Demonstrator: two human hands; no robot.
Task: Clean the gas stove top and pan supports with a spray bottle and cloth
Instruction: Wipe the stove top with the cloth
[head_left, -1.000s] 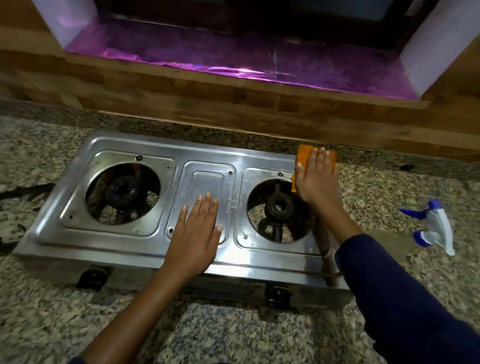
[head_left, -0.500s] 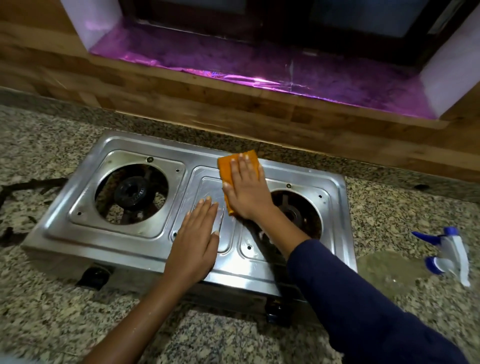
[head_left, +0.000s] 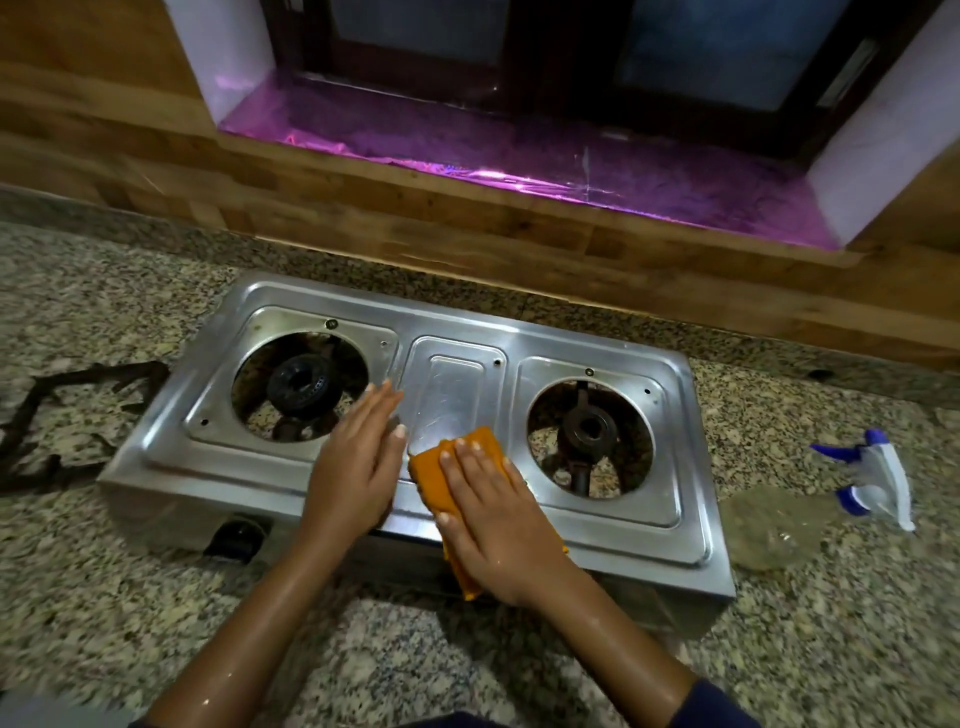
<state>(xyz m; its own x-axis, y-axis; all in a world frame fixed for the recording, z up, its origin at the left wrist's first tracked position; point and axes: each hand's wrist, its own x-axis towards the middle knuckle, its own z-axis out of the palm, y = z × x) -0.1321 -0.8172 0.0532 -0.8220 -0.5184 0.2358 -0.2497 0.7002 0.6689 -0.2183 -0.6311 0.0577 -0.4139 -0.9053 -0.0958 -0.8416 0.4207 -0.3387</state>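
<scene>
The right hand (head_left: 501, 525) hides most of the orange cloth (head_left: 432, 475), its straight fingers pressing it onto the front middle of the stove (head_left: 597, 348). Just left of them the left hand (head_left: 358, 467) lies flat, holding nothing. Well right lies the spray bottle (head_left: 878, 478), its clear body hard to see.

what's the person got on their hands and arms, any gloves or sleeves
No gloves, rings or watch: the left hand and right hand are bare. A dark navy sleeve covers the right arm above the forearm. The left forearm is bare and looks wet.
</scene>
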